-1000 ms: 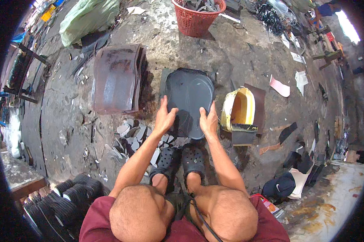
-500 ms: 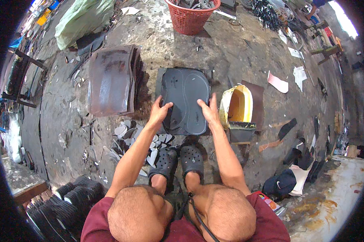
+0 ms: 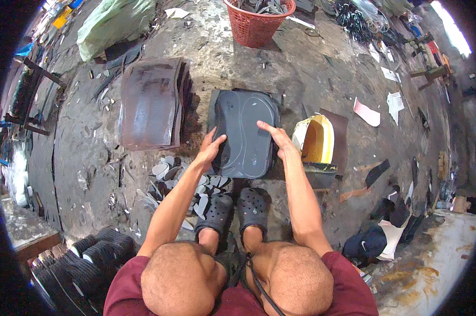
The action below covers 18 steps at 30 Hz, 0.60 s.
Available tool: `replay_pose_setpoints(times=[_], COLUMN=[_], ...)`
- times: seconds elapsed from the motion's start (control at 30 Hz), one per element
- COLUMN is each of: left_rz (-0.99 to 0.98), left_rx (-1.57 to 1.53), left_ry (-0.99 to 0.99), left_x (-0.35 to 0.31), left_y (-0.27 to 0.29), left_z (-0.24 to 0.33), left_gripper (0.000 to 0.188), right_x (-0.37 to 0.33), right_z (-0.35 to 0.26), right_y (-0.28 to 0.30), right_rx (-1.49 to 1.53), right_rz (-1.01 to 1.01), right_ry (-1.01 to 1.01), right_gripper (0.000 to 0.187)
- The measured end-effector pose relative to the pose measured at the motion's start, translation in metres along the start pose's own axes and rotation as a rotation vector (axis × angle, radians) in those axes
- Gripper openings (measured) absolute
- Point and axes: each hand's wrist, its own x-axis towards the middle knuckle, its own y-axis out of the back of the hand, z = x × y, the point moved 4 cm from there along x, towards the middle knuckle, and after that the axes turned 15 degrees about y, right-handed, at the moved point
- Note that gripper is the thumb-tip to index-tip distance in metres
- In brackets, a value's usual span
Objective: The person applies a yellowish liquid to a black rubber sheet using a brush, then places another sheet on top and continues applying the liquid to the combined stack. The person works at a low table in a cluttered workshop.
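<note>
In front of my feet is a stack of dark grey rubber-like sheets (image 3: 251, 134) with rounded corners. Thin pale sole outlines are drawn on the top one. My left hand (image 3: 210, 147) grips the left edge, its thumb on top and its fingers mostly hidden at the side. On the opposite edge, my right hand (image 3: 281, 139) has its thumb over the top sheet and its other fingers hidden along the side. A dark flat board (image 3: 214, 108) shows past the stack's left edge.
Brown sheets (image 3: 151, 105) lie stacked at left, and a cut-open yellow-and-white container (image 3: 317, 139) stands at right. Grey offcuts (image 3: 167, 171) lie beside my dark clogs (image 3: 215, 213). A red basket (image 3: 253, 26) of grey pieces is at the far side; a dark cap (image 3: 365, 243) lies lower right.
The sheets have shifted slightly on the board, covering its lower edge. My right thumb sits higher along the right edge. The whole view has moved a little.
</note>
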Motion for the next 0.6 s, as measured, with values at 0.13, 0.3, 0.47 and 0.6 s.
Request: replay_pose_setpoints(times=[0.13,0.3,0.47,0.6], left_rz=[-0.056,-0.125,-0.113,-0.239], left_rx=[-0.042,-0.139,-0.415,-0.377], left_ry=[-0.005,0.037,0.057,0.094], left_x=[0.012,-0.008,0.005,0.001], left_y=[0.005,-0.003,0.007,0.006], left_z=[-0.013,0.001,-0.003,0.009], left_gripper=[0.078,0.076,0.082,0.091], right_x=[-0.010,-0.017,-0.027,-0.044], right_z=[-0.003,-0.012,-0.016,-0.026], right_y=[-0.007,-0.004,-0.005,-0.008], right_rx=[-0.057,0.081,0.352,0.461], right_rz=[0.029,0.023,-0.050,-0.057], right_ry=[0.081,0.115,0.135,0.140], right_gripper=[0.124,0.075,0.045,0.060])
